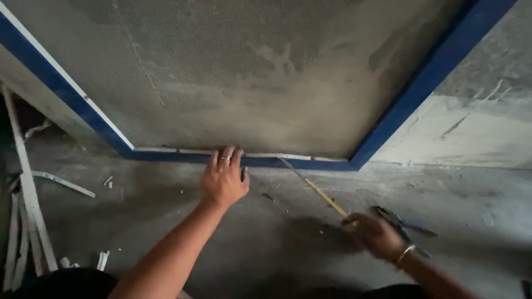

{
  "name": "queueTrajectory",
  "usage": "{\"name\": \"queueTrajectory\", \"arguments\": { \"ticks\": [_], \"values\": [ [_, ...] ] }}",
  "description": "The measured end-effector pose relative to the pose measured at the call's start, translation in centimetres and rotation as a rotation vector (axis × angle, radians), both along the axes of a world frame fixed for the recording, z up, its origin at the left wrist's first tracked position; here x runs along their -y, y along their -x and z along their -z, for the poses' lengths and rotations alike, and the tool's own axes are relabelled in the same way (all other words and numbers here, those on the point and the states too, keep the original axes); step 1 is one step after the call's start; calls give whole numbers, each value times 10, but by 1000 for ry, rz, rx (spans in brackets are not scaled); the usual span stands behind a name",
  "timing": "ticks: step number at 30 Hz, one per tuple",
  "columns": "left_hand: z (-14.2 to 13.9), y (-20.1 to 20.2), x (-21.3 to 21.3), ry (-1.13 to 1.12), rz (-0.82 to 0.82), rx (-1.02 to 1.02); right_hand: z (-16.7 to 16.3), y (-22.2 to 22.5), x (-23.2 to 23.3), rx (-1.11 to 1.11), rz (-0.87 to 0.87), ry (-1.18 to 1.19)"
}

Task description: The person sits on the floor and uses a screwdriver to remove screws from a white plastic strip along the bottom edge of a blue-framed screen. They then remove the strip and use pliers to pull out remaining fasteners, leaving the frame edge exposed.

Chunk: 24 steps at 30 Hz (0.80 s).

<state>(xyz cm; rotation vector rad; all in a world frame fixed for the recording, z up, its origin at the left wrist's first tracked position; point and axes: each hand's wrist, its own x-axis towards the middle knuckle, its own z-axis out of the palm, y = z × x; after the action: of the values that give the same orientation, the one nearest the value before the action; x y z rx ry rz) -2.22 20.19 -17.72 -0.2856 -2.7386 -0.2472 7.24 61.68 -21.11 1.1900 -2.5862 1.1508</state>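
Blue frame [233, 159] along the wall's base: we are pressing our left hand [223, 180] flat and unclenched against it. Our right hand [372, 233] is grasping a wooden-handled tool [316, 190] reaching to the frame.

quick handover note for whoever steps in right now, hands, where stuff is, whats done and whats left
Left hand: flat, fingers pressing on the bottom rail of the blue frame leaning on the wall.
Right hand: gripping a wooden-handled tool, its thin blade tip at the white strip along that rail.
Pliers-like tool lies on the floor by the right hand; loose white strips are piled at far left.
Done: strip looks seated left of the hand.
Left: apparently the stretch toward the right corner; hard to tell.
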Motion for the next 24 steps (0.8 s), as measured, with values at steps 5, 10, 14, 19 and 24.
{"name": "queueTrajectory", "arguments": {
  "ticks": [5,10,14,19,24],
  "values": [
    [-5,1,-1,-6,-22,74,1,-1,-11,937,425,-216],
    [-3,4,1,28,-23,-7,-116,30,9,574,479,-606],
    [4,6,-1,8,-42,31,-178,34,40,459,444,-1086],
    [8,7,-2,41,-51,-11,-134,8,44,89,289,-836],
    [5,5,-4,67,-54,-41,-54,-3,14,9,338,-728]
  ]
}}
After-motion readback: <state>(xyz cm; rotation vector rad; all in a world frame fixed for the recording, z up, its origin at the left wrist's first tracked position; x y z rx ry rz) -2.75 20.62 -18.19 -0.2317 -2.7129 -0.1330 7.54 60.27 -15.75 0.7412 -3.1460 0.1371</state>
